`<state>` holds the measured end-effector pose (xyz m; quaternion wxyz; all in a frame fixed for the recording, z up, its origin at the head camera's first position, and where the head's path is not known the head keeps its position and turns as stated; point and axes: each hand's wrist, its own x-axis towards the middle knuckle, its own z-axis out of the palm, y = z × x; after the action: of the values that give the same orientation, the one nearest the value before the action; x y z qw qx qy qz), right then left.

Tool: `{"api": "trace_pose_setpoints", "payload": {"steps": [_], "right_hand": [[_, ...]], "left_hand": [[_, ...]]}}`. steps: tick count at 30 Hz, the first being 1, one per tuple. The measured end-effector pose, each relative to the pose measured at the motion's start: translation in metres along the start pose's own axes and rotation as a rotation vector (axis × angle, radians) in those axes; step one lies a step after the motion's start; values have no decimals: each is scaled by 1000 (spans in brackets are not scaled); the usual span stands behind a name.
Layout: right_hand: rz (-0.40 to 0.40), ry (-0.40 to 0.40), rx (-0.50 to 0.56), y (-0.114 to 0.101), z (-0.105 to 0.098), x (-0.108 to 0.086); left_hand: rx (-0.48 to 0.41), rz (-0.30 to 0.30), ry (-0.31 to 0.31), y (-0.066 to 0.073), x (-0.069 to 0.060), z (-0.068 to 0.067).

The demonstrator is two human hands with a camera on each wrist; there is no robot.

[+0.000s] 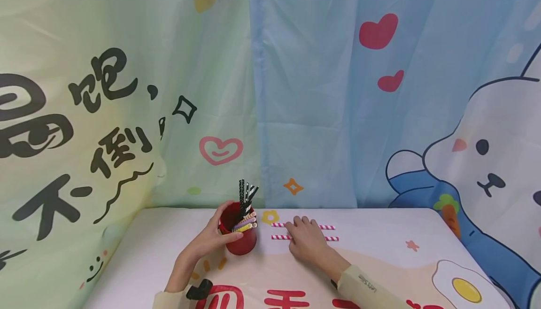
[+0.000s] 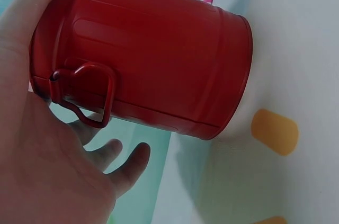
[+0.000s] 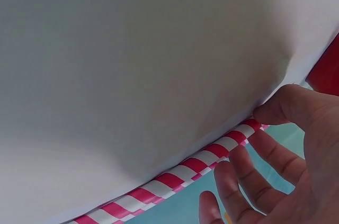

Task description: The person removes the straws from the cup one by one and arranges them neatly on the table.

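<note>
My left hand [image 1: 210, 237] grips a red metal bucket [image 1: 244, 244] near its rim, thumb on the near side. The left wrist view shows the bucket's ribbed wall and a small wire handle [image 2: 109, 94]. Black-and-white patterned paper straws [image 1: 242, 191] stand up out of it, while orange, purple and yellow ones [image 1: 245, 227] lean towards its right rim. To the right, two pink-and-white striped paper straws lie roughly parallel: a far straw [image 1: 328, 227] and a near straw [image 1: 332, 239]. My right hand [image 1: 307, 238] is over them, thumb and forefinger pinching the near straw [image 3: 169, 181].
The white table [image 1: 160, 234] bears a printed cover with red characters, a fried egg print [image 1: 465, 285] and a yellow flower print [image 1: 270, 217]. A printed curtain [image 1: 308, 88] hangs right behind the table's back edge.
</note>
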<state>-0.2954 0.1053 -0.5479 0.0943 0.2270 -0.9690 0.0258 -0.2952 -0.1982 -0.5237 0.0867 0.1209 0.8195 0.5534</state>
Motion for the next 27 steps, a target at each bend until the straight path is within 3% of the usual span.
{"api": "trace_pose_setpoints", "payload": {"steps": [27], "right_hand": [[0, 27, 37, 2, -4, -1]], "left_hand": [[5, -8, 6, 0, 1, 0]]}}
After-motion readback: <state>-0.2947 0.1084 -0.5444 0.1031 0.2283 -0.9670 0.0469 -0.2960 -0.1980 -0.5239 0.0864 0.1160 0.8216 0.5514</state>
